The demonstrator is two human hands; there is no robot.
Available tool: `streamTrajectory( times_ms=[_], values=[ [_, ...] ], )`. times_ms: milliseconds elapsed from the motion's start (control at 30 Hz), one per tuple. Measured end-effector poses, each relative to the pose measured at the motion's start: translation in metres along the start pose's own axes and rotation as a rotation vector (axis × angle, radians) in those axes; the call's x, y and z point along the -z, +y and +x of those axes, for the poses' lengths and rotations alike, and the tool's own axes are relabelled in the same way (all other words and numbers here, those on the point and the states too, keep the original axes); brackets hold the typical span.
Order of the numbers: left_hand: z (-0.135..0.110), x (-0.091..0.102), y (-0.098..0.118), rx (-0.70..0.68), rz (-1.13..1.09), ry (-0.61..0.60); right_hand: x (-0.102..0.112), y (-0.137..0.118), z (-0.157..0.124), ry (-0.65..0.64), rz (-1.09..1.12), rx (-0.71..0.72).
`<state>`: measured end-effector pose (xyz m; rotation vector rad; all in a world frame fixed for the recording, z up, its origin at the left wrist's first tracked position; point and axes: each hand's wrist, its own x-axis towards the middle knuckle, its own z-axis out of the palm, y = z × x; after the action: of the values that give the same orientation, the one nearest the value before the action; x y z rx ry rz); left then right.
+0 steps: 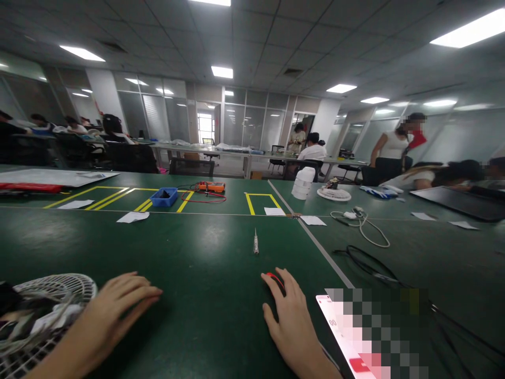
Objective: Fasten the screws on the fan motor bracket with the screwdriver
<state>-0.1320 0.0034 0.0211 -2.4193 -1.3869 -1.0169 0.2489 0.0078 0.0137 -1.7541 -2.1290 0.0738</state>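
My left hand (112, 308) lies flat on the green table (205, 263), fingers stretched out together, holding nothing, just right of a white fan grille (51, 295). My right hand (290, 316) rests on the table with its fingers over a small red and black object (273, 279), covering most of it. A slim silver screwdriver (255, 243) lies on the table a short way beyond my right hand.
A phone with a blurred screen (347, 337) lies right of my right hand. Black cables (371, 266) and a white cable (365, 226) run across the right side. Farther back are a blue tray (164, 197), an orange multimeter (212, 186), paper slips and a small fan (334, 194). Other people sit beyond.
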Motion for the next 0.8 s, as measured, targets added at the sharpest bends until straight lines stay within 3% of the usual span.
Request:
streamTrajectory(
  times_ms=[67, 133, 233, 333, 533, 800],
  values=[
    [0.010, -0.030, 0.027, -0.055, -0.099, -0.156, -0.003, -0.006, -0.002, 0.003, -0.002, 0.039],
    [0.019, -0.059, 0.058, -0.024, -0.230, -0.283, -0.006, -0.010, -0.004, 0.009, 0.001, 0.069],
    [0.028, -0.093, 0.096, -0.029, -0.298, -0.304, -0.011, -0.013, -0.007, 0.014, -0.006, 0.099],
    [0.036, -0.113, 0.120, 0.004, -0.342, -0.292, -0.013, -0.013, -0.008, -0.022, -0.022, 0.090],
    [0.054, -0.136, 0.142, 0.061, -0.402, -0.241, -0.011, -0.011, -0.006, -0.068, -0.036, 0.043],
    [0.055, -0.150, 0.150, 0.065, -0.395, -0.221, -0.012, -0.005, -0.008, -0.074, -0.054, -0.003]
  ],
)
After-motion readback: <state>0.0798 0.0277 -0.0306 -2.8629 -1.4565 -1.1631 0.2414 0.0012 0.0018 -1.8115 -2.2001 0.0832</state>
